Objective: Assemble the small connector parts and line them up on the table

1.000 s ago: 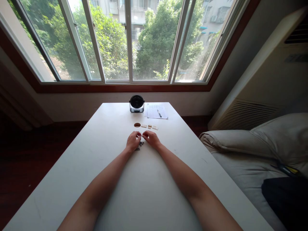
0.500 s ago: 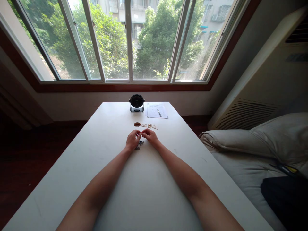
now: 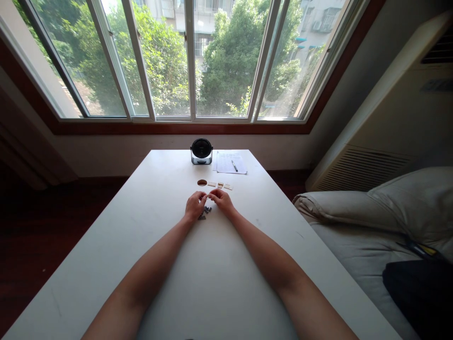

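Observation:
My left hand [image 3: 195, 204] and my right hand [image 3: 221, 199] meet above the white table [image 3: 163, 198], fingertips almost touching. Each is closed in a pinch. Something small and pale shows between the fingertips, too tiny to name. Several small dark grey pieces [image 3: 207, 209] lie just below the fingers, partly hidden by my left hand. Beyond the hands is a short row of flat beige pieces with dots or holes: a left one [image 3: 211, 184], a middle one [image 3: 220, 185] and a paler right one [image 3: 228, 187].
A round dark hole [image 3: 202, 182] opens in the table left of the beige row. At the far edge stands a small black fan [image 3: 201, 150], beside paper sheets [image 3: 226, 163] with a pen [image 3: 234, 165] on them. A sofa [image 3: 339, 208] flanks the right side.
Both hands stay in nearly the same place. The fingers shift slightly around the small thing at their tips. The pieces on the table look unmoved.

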A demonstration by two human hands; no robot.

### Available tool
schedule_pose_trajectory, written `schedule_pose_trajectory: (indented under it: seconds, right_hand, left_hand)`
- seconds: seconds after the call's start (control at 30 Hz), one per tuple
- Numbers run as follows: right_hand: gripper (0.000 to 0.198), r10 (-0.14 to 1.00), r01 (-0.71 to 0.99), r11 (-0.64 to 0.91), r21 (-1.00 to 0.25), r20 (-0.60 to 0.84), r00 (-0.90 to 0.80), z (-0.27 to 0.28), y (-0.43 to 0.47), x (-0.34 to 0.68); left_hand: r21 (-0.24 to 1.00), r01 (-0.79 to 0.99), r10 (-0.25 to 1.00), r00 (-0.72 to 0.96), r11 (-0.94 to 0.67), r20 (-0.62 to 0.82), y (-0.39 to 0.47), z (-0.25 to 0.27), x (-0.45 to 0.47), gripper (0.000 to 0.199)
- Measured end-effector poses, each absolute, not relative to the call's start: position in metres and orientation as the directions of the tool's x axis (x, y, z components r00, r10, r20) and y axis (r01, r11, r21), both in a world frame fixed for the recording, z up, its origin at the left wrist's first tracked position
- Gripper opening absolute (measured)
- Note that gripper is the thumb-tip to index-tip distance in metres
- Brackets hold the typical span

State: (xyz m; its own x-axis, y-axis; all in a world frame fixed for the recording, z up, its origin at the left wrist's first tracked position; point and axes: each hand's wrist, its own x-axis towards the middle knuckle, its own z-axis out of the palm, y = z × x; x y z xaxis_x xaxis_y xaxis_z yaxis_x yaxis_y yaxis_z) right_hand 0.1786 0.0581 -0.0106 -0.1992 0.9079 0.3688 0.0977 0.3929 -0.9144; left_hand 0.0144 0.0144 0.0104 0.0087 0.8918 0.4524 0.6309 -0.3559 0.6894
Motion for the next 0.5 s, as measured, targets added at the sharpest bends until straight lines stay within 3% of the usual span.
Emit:
schedule_pose_trajectory:
  seconds: [0.27, 0.5]
  right_hand:
    - [0.029, 0.889, 0.092, 0.42, -0.903, 0.389, -0.242, -0.0077, 0.0543, 0.1779]
    - [0.026, 0.876, 0.201, 0.465, -0.862, 0.416, -0.245, -0.002, 0.0484, 0.1768]
  left_hand:
    - [0.74, 0.596, 0.915, -0.021, -0.312, 0.403, 0.0174, 0.0076, 0.0131, 0.021]
    - [0.807, 0.521, 0.934, -0.051, -0.278, 0.354, 0.0183, 0.0079, 0.0112, 0.02]
